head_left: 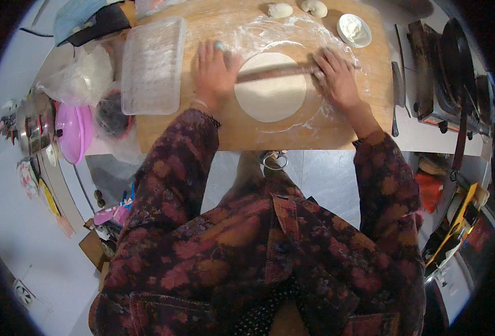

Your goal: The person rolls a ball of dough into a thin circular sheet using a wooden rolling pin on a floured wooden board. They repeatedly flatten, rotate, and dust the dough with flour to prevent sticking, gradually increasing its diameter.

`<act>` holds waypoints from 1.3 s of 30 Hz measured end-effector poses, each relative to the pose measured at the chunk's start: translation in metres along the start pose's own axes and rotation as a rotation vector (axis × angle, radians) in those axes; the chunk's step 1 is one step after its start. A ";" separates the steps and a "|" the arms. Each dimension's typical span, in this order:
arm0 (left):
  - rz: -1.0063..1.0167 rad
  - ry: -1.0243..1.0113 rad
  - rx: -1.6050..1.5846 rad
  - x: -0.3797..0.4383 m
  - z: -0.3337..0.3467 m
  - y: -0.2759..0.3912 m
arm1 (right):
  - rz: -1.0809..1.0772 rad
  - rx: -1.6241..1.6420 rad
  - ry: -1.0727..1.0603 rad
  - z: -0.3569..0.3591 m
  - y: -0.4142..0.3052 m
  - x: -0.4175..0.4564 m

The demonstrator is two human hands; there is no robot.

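Note:
A round, flat sheet of dough (270,101) lies on a floured wooden board (213,134). Across its upper part runs a thin wooden rolling pin (272,74), slightly blurred. My left hand (213,69) is at the pin's left end, palm down with the fingers pointing away from me; how it bears on the pin is unclear. At the other end, my right hand (335,77) lies over the pin with its fingers bent around it. Two lumps of dough (280,10) (314,7) rest near the board's far edge, beside a white bowl (354,30) of white powder.
A clear plastic lid or tray (153,67) lies on the board's left side. Plastic bags (81,73) and a pink lid (74,132) are farther left. To the right are a knife (395,96), a gas stove (426,80) and a dark pan (459,59).

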State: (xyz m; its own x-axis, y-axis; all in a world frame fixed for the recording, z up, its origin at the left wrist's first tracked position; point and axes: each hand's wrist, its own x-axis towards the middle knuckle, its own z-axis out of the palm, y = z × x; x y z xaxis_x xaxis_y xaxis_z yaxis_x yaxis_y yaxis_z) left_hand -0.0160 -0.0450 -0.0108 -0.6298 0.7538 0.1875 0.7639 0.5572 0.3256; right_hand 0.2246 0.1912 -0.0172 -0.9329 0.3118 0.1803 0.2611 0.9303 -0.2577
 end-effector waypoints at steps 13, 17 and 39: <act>0.006 -0.170 -0.032 -0.113 -0.019 0.042 | -0.160 -0.027 -0.113 -0.031 -0.011 -0.050; 0.015 0.083 0.001 -0.042 0.005 -0.001 | -0.126 -0.010 -0.045 -0.015 -0.008 0.002; 0.140 0.020 -0.055 0.059 0.006 -0.017 | 0.054 -0.001 -0.019 -0.003 -0.006 0.040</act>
State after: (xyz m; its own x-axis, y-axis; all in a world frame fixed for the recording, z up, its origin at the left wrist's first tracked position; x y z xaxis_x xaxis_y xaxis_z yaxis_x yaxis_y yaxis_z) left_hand -0.0653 -0.0081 -0.0112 -0.5212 0.8151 0.2530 0.8357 0.4271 0.3453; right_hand 0.1860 0.1986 -0.0054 -0.9220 0.3578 0.1480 0.3114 0.9124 -0.2656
